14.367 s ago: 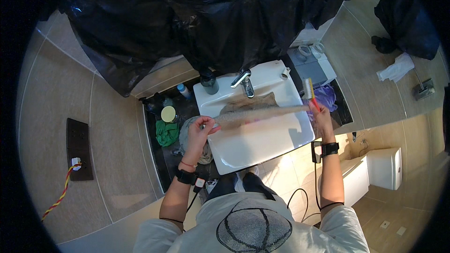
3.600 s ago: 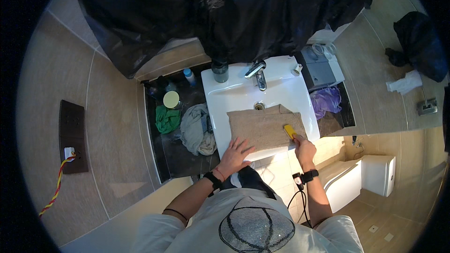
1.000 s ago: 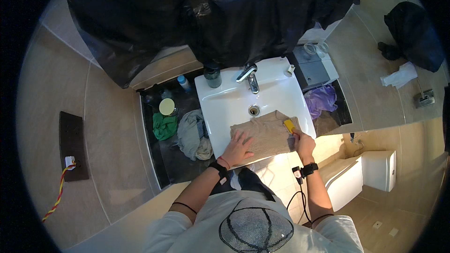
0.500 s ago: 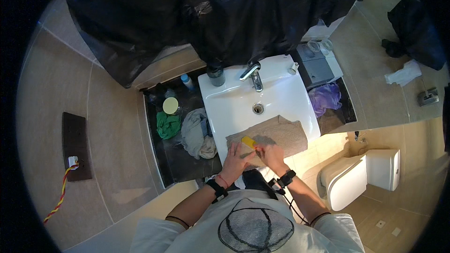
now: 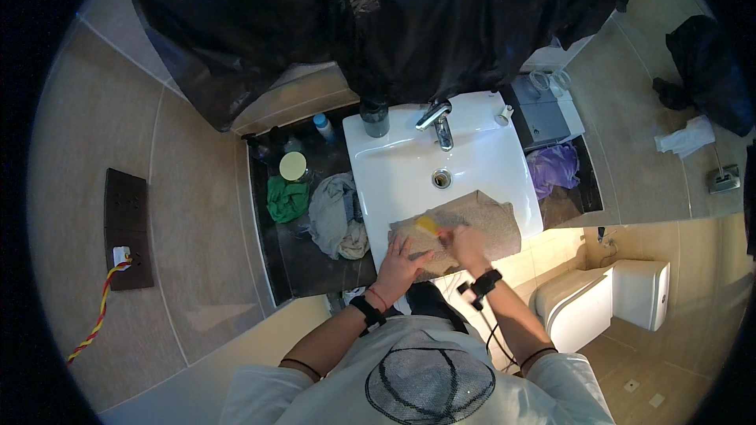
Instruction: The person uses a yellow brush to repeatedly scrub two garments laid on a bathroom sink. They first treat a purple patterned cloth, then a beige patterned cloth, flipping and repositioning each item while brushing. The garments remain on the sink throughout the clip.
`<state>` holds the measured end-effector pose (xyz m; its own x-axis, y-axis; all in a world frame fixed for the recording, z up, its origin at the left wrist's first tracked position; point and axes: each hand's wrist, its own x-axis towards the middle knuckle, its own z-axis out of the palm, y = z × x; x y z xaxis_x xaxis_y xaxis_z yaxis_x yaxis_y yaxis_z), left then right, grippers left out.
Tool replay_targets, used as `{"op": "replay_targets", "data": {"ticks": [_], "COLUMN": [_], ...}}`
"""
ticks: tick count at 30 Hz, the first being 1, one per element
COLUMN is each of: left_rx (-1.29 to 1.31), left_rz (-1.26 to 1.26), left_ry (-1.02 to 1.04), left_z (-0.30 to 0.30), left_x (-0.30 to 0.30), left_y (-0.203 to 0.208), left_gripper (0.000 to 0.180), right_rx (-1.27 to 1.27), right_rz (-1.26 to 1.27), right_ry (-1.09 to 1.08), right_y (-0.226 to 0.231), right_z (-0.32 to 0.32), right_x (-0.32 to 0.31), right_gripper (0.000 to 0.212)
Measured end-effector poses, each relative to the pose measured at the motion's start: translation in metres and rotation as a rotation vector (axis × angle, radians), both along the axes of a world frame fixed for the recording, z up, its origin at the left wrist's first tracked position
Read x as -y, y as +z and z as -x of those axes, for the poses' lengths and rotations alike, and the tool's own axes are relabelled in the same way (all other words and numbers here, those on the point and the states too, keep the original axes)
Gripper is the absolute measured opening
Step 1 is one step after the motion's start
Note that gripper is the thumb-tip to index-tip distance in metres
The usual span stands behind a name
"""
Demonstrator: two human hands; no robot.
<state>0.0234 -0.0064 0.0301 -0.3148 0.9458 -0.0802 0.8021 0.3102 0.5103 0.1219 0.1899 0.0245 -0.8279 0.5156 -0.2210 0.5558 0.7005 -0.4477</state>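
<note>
A grey-brown cloth [image 5: 492, 224] lies spread over the front of the white sink [image 5: 386, 181], with a darker, wet-looking patch at its middle. On its near left part my left hand [image 5: 400, 267] rests flat, fingers spread, pressing it down. My right hand [image 5: 466, 248] is closed round a small yellow brush [image 5: 428, 226], held against the cloth just beyond the left fingertips. Motion blurs the brush and the right fingers, so the brush's exact shape is hard to see. Behind the cloth, the drain [image 5: 442, 179] and chrome faucet [image 5: 441, 126] stay uncovered.
Left of the sink, a dark counter [image 5: 315, 271] holds a grey cloth [image 5: 332, 208], a green cloth [image 5: 287, 199], a round-lidded jar [image 5: 293, 166] and a blue-capped bottle [image 5: 324, 126]. A dark bottle [image 5: 375, 120] stands on the sink's back corner. Right: purple cloth [image 5: 553, 169], grey box [image 5: 539, 122], toilet [image 5: 587, 303].
My right hand has moved slightly away from the left with the brush, now blurred by motion. The left fingers have spread wider on the cloth. The whole view has shifted a little.
</note>
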Motion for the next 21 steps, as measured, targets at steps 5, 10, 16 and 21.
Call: {"op": "replay_targets", "data": {"ticks": [5,10,16,21], "left_rx": [-0.006,-0.007,0.015,-0.098], "left_rz": [-0.030,0.014,0.038,0.162], "left_ry": [-0.016,-0.010,0.001,0.060], "left_z": [0.002,0.001,0.001,-0.006], "left_x": [0.002,0.002,-0.003,-0.044], "left_y": [-0.003,-0.009,-0.008,-0.020], "left_gripper": [0.053,0.052,0.048,0.059], "right_rx": [0.149,-0.014,0.052,0.061], "right_rz": [-0.238,0.052,-0.217,-0.151], "right_ry": [-0.022,0.059,-0.201,-0.164], "right_y": [0.023,0.021,-0.001,0.034], "right_z": [0.017,0.015,-0.014,0.000], "right_x": [-0.016,0.024,-0.068,-0.026], "right_gripper": [0.018,0.017,0.016,0.017]}}
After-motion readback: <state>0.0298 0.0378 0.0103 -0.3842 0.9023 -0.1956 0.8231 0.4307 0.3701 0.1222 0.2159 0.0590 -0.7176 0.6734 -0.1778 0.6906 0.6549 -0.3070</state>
